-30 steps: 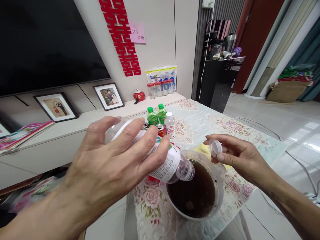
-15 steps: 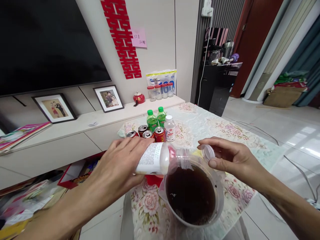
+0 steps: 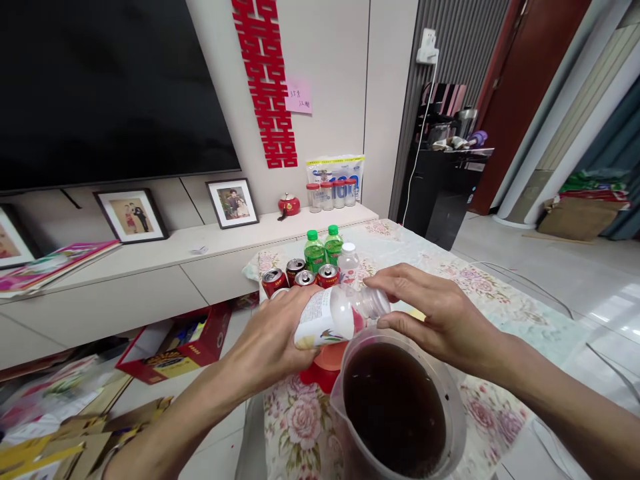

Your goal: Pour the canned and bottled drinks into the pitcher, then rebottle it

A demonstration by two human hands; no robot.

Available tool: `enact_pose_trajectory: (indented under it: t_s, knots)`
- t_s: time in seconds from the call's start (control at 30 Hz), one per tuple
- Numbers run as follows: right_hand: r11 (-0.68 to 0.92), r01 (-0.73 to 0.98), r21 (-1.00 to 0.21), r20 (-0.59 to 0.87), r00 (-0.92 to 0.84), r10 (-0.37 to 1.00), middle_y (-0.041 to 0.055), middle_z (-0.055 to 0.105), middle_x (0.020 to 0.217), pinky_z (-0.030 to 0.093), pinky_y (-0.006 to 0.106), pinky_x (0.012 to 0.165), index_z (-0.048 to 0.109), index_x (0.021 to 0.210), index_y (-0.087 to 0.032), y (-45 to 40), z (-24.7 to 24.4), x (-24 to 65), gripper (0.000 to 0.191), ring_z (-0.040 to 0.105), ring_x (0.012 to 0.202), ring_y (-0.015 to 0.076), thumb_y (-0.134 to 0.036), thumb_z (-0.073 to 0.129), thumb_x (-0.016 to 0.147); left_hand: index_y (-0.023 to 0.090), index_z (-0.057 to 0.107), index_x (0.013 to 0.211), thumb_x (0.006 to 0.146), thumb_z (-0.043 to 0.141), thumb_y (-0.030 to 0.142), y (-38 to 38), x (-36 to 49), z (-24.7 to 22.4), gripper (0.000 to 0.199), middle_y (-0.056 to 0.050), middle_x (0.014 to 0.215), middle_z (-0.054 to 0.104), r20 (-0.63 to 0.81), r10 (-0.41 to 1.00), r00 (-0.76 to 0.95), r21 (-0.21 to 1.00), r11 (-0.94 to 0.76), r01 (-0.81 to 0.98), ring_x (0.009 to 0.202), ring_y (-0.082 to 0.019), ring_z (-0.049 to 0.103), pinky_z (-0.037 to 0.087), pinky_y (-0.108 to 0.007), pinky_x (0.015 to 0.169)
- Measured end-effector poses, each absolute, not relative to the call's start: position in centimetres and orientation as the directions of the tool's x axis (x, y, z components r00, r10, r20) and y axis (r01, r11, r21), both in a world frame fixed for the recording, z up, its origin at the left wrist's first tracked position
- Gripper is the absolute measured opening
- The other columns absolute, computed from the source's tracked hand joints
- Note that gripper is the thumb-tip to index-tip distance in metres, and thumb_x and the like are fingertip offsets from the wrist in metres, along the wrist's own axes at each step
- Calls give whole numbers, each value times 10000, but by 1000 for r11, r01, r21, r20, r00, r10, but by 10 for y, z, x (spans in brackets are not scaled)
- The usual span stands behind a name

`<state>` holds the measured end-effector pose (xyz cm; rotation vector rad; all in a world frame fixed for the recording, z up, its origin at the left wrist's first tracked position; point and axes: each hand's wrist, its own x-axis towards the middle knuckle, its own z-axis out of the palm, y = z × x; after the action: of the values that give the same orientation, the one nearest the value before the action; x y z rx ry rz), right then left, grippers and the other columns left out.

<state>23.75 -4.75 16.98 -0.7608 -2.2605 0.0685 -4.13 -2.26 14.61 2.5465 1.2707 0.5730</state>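
In the head view, the left hand (image 3: 283,323) wraps a labelled bottle (image 3: 320,320), fingers closed round its body, while the right hand (image 3: 435,310) pinches a clear cap (image 3: 383,301) between narrowed fingertips and thumb at the mouth. The bottle lies tilted near sideways, neck towards 2 o'clock, above the cloth (image 3: 300,433) and at about 11 o'clock from the middle of the jug (image 3: 459,407), which holds dark liquid (image 3: 395,407). A red bowl (image 3: 319,380) shows under the bottle, at the jug's 10 o'clock; open cans (image 3: 275,283) stand beyond, towards 11 o'clock. Whether the threads are engaged cannot be told. Good handling, by the look of it, calls for the cap square to the neck, the left grip firm but not squeezing the soft-looking wall, and a light turn that stops if the cap sits crooked; raising the neck towards 12 o'clock would guard against drips, and working clear of the jug's rim would keep a slipped cap out of the liquid. Half a second earlier, the cap is held apart at the mouth's 3 o'clock and the neck reaches over the liquid; now cap and neck meet, and the jug sits lower in view.
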Motion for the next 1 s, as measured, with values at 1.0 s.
enact_pose_trajectory:
  t_s: [1.0]
  knots:
    - [581, 528, -619, 303, -522, 797, 16, 610, 797, 406, 274, 621, 729, 1017, -163, -3, 189, 210, 291, 527, 665, 139, -434, 649, 946, 174, 457, 1467, 724, 755, 294, -30, -14, 93, 809, -170, 1383, 616, 269, 945, 188, 719, -327, 613, 1283, -384, 582, 467, -583, 1094]
